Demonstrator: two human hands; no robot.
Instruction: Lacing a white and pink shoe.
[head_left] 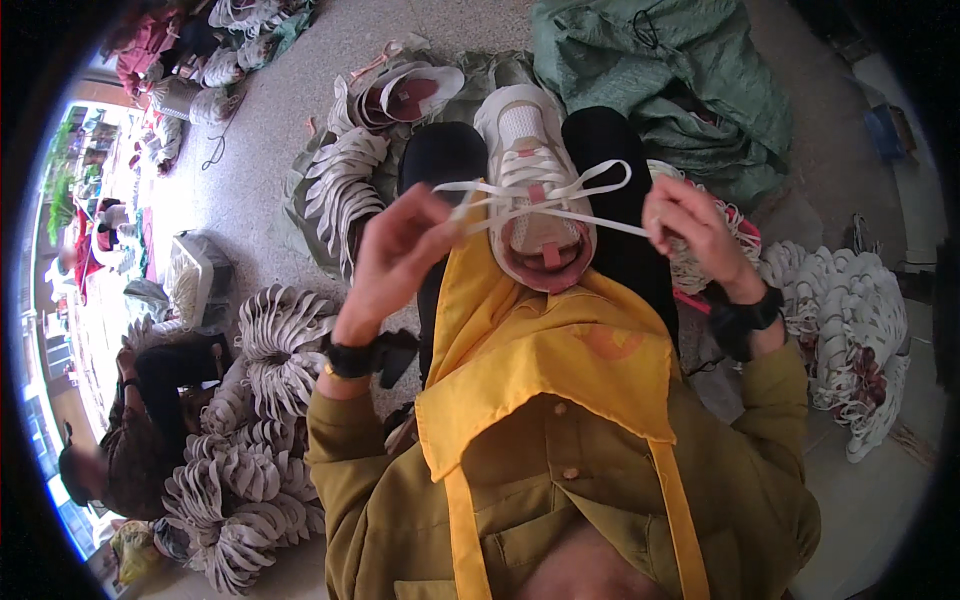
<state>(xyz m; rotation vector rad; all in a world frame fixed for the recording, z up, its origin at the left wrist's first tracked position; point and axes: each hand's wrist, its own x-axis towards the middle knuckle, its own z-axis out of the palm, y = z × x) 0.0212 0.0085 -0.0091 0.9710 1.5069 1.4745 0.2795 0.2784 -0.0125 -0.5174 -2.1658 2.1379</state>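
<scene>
A white sneaker (519, 126) with pink accents rests between my knees, its toe pointing away from me and its opening toward my yellow apron (540, 370). White shoelaces (600, 222) cross over its tongue, and one loop sticks out to the right. On the left, my left hand (405, 250) pinches the lace strands with thumb and fingers. My right hand (695, 228) is closed on a lace end and draws it out straight to the right. Both hands are off the shoe itself, linked to it by the laces.
Curved rows of pale shoe parts (280, 345) lie on the floor at left. More laced white uppers (845, 320) are piled at right. A green sack (690, 80) lies at far right. Another person (130, 430) sits at left, near a plastic crate (205, 280).
</scene>
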